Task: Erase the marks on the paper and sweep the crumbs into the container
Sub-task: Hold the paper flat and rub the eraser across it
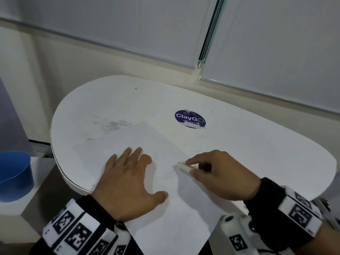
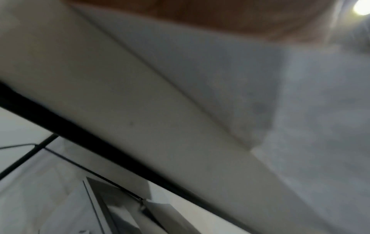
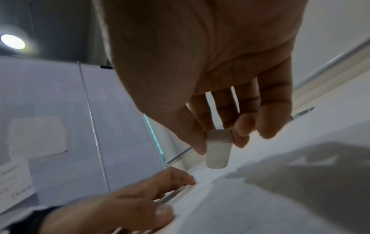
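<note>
A white sheet of paper (image 1: 161,150) lies on the white table (image 1: 239,144), its near end hanging past the front edge. My left hand (image 1: 128,173) lies flat on the sheet with fingers spread, pressing it down. My right hand (image 1: 217,172) pinches a white eraser (image 1: 184,166) between thumb and fingers, its tip on the paper at the sheet's right side. In the right wrist view the eraser (image 3: 218,152) points down at the paper (image 3: 230,205), with the left hand (image 3: 124,204) beside it. A blue container (image 1: 15,173) stands left of the table, lower down.
Grey smudges (image 1: 110,124) mark the tabletop beyond the paper's far left corner. A round blue sticker (image 1: 190,119) lies on the table further back. Window blinds (image 1: 257,43) and a wall run behind the table. The left wrist view is blurred, showing only table edge and paper.
</note>
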